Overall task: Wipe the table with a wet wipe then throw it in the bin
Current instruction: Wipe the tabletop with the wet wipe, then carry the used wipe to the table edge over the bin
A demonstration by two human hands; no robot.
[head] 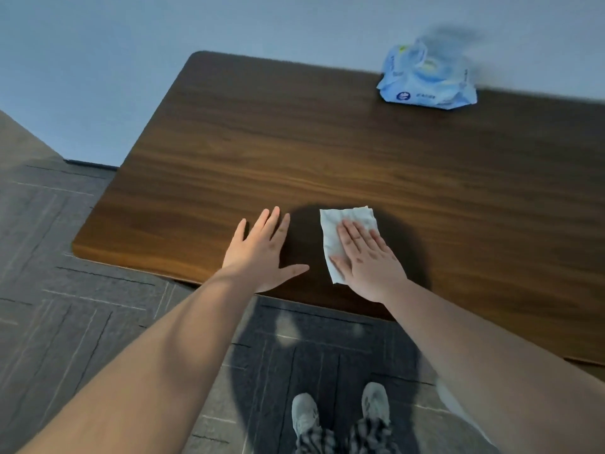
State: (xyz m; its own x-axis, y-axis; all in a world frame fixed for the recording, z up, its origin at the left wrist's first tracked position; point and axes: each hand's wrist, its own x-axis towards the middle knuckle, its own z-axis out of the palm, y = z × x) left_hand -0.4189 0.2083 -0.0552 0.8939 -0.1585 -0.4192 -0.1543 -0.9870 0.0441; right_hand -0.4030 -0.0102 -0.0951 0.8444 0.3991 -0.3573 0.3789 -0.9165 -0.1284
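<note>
Near the table's [229, 132] front edge, right hand [366, 260] presses flat, fingers spread, on the wipe [340, 224]; left hand [262, 250] rests open beside it; wiping looks underway, far side likely unwiped, binning pending, no bin visible.

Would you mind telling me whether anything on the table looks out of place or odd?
Nothing stands out. The right hand presses the wet wipe flat on the table, and the wipes pack sits at the far edge, lid raised.

Dim, bluish lighting. My head's round shadow [357, 257] falls across the table [262, 152]. Far wipes pack [425, 80] blurred; edges distorted.
</note>
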